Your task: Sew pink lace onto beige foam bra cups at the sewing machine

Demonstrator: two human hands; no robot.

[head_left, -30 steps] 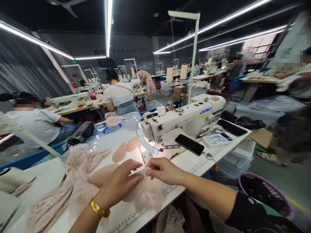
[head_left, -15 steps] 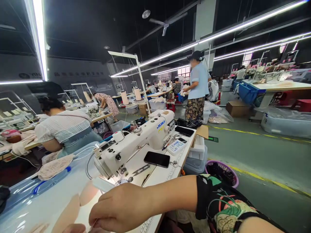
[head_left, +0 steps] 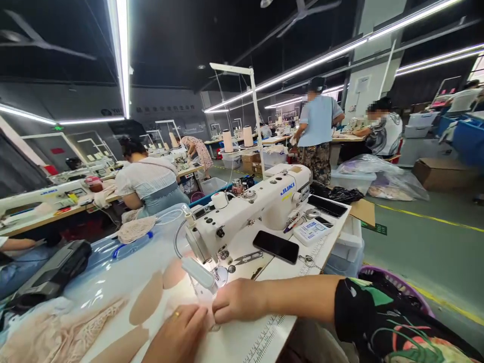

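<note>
My right hand (head_left: 236, 301) rests on the white sewing table (head_left: 264, 333) just in front of the needle of the white Juki sewing machine (head_left: 253, 206), its fingers curled and pinched on a pale piece of fabric (head_left: 196, 297) under the lamp's glare. My left hand (head_left: 181, 335), a ring on one finger, lies beside it at the bottom edge with its fingers bent down on the same fabric. Several beige foam cups (head_left: 147, 305) lie to the left of the hands.
A black phone (head_left: 276, 246), thread snips (head_left: 247, 258) and a small control panel (head_left: 310, 231) lie right of the machine. Pink lace (head_left: 56, 333) is heaped at the left. A purple basket (head_left: 393, 285) stands on the floor at right. Other people work at tables behind.
The view has swung back down and left, so the left hand and the lace pile show again. Both hands have stayed close together at the needle.
</note>
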